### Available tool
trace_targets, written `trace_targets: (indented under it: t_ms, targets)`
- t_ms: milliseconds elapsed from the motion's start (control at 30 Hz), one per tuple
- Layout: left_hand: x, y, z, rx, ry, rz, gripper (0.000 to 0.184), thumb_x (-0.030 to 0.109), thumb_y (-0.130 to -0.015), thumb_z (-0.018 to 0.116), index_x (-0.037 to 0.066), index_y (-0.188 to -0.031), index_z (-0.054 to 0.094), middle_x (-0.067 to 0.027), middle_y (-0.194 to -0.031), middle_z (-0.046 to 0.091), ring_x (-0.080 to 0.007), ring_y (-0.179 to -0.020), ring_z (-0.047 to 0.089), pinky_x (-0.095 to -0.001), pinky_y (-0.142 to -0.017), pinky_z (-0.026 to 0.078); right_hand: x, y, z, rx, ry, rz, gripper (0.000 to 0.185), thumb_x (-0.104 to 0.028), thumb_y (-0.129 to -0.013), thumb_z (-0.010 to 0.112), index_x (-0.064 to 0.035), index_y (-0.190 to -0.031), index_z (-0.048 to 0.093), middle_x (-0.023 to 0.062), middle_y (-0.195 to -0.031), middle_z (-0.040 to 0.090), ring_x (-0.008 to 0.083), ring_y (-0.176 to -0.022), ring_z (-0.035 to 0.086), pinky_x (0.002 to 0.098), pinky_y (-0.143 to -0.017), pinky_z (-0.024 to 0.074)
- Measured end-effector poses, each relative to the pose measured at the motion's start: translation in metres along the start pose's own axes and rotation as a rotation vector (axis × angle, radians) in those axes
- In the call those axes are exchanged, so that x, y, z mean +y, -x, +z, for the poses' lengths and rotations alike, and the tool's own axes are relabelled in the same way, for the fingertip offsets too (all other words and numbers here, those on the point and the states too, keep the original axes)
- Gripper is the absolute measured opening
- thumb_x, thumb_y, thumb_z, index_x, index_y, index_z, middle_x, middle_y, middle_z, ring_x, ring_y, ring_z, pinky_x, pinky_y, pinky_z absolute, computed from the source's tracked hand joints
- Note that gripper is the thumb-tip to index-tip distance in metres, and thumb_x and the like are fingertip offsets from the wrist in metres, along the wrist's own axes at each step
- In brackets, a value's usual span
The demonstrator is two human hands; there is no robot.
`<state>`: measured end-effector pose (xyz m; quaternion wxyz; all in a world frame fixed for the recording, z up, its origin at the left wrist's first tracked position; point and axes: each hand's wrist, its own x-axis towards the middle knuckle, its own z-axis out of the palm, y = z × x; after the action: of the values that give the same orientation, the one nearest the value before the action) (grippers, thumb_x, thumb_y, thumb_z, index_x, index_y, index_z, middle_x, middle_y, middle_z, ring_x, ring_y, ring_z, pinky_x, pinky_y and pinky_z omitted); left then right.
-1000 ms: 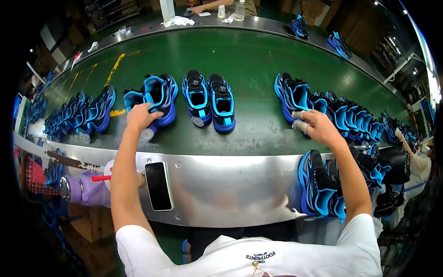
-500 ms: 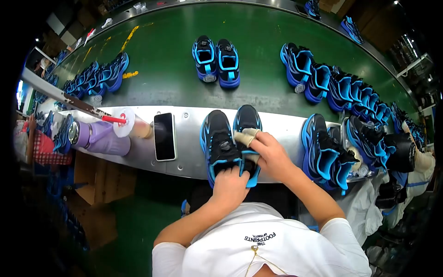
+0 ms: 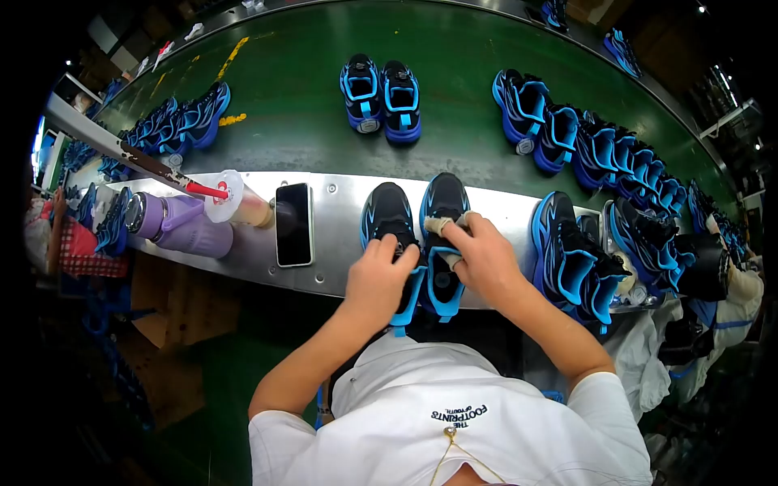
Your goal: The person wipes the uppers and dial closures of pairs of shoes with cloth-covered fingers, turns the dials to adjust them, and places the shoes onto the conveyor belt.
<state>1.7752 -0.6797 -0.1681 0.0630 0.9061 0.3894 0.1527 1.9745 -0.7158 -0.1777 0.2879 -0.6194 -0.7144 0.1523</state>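
Note:
Two black and blue shoes stand side by side on the metal ledge (image 3: 340, 223), toes pointing away from me. My left hand (image 3: 381, 274) is closed on the left shoe (image 3: 386, 209), its fingers at the lacing below the tongue. On the right shoe (image 3: 445, 194), my right hand (image 3: 478, 253) grips the upper near the lacing, with pale covers on some fingertips. Part of each shoe's opening is hidden by my hands. Beyond them another pair (image 3: 400, 101) stands on the green belt (image 3: 292, 89).
A phone (image 3: 293, 225), a cup with a red straw (image 3: 251, 209) and a purple bottle (image 3: 194, 231) are on the left of the ledge. Several shoes (image 3: 559, 251) stand on the right. Rows of shoes line the belt at left (image 3: 194, 121) and right (image 3: 596, 150).
A pair came from the belt to the ledge before me. Since then my left hand has moved out of the left shoe's opening up to its lacing; my right hand stays on the right shoe.

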Motion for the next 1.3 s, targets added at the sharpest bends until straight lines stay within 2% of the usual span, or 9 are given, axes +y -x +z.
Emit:
trace_targets:
  t_ms: [133,267,533,633,833,967,1000,1100,1300]
  targets:
    - [0.001,0.01,0.012,0.085,-0.019,0.021,0.031,0.0,-0.074,0.062,0.009,-0.103,0.066,-0.0114,-0.118,0.06,-0.0287,-0.087,0.058,-0.0371,-0.072,0.053,-0.004,-0.006,0.009,0.092,-0.345,0.218,0.049,-0.004,-0.071,0.072,-0.0155,-0.117,0.063,0.0152,-0.095,0.055,0.034,-0.088,0.059,0.0412,-0.075,0.0499]
    - [-0.009,0.012,0.003,0.016,0.098,0.022,0.033,-0.003,-0.069,0.063,0.009,-0.099,0.068,-0.0084,-0.126,0.06,-0.0282,-0.09,0.055,-0.0359,-0.075,0.053,0.007,0.02,0.014,0.147,-0.031,-0.108,0.041,-0.007,-0.07,0.069,-0.0163,-0.11,0.066,0.0141,-0.101,0.058,0.0325,-0.089,0.06,0.0403,-0.074,0.0501]
    - [0.011,0.011,0.01,-0.053,-0.112,0.186,0.025,0.004,-0.071,0.064,0.003,-0.096,0.066,-0.014,-0.129,0.058,-0.0326,-0.095,0.052,-0.0398,-0.076,0.047,-0.011,0.022,0.041,0.123,0.408,-0.193,0.018,-0.011,-0.076,0.061,-0.0036,-0.092,0.062,0.0189,-0.096,0.056,0.0316,-0.089,0.055,0.0363,-0.066,0.0463]
    - [0.006,0.015,0.012,-0.131,-0.122,0.182,0.031,0.002,-0.073,0.062,0.001,-0.104,0.066,-0.0188,-0.138,0.05,-0.0357,-0.102,0.05,-0.042,-0.083,0.047,-0.012,0.032,0.043,0.137,0.359,-0.154,0.038,-0.011,-0.078,0.064,0.0006,-0.114,0.062,0.0315,-0.12,0.053,0.0387,-0.099,0.057,0.0387,-0.08,0.0536]
    - [0.015,0.014,-0.017,-0.192,0.183,0.072,0.036,0.01,-0.083,0.065,0.003,-0.117,0.063,-0.021,-0.147,0.041,-0.0397,-0.107,0.047,-0.0449,-0.092,0.046,0.0,0.035,0.018,0.036,-0.004,-0.127,0.065,-0.022,-0.085,0.068,-0.0117,-0.145,0.043,0.0339,-0.131,0.047,0.0445,-0.112,0.056,0.0438,-0.089,0.0527]
    - [-0.001,0.007,-0.006,-0.042,0.282,-0.029,0.026,0.014,-0.082,0.071,0.004,-0.106,0.067,-0.0167,-0.125,0.057,-0.0343,-0.101,0.054,-0.0403,-0.09,0.047,0.009,0.016,-0.012,-0.146,0.005,-0.025,0.038,-0.019,-0.089,0.064,-0.0108,-0.126,0.061,0.0172,-0.106,0.058,0.0351,-0.091,0.061,0.042,-0.076,0.0528]
    - [0.006,0.002,-0.011,0.018,0.262,-0.038,0.018,0.012,-0.08,0.073,0.003,-0.096,0.069,-0.0123,-0.104,0.061,-0.0317,-0.094,0.058,-0.0389,-0.083,0.048,0.013,0.014,-0.013,-0.136,0.007,-0.062,0.034,-0.018,-0.089,0.064,-0.011,-0.122,0.063,0.0152,-0.103,0.057,0.0337,-0.089,0.06,0.0419,-0.074,0.0521]
    - [0.003,0.002,-0.001,-0.135,0.385,-0.047,0.015,0.007,-0.078,0.072,0.002,-0.091,0.067,-0.012,-0.09,0.057,-0.0323,-0.089,0.057,-0.041,-0.079,0.048,0.021,0.022,-0.006,-0.133,0.035,-0.116,0.027,-0.017,-0.088,0.064,-0.0117,-0.114,0.068,0.0112,-0.096,0.056,0.0307,-0.087,0.058,0.041,-0.072,0.0509]
    - [0.005,0.006,0.007,-0.074,0.35,0.048,0.01,0.006,-0.079,0.071,0.004,-0.087,0.067,-0.0092,-0.088,0.056,-0.0306,-0.085,0.056,-0.0401,-0.074,0.049,0.031,0.004,-0.038,-0.338,-0.247,-0.077,0.021,-0.02,-0.09,0.064,-0.0109,-0.107,0.07,0.0123,-0.085,0.052,0.0307,-0.083,0.057,0.0407,-0.076,0.0477]
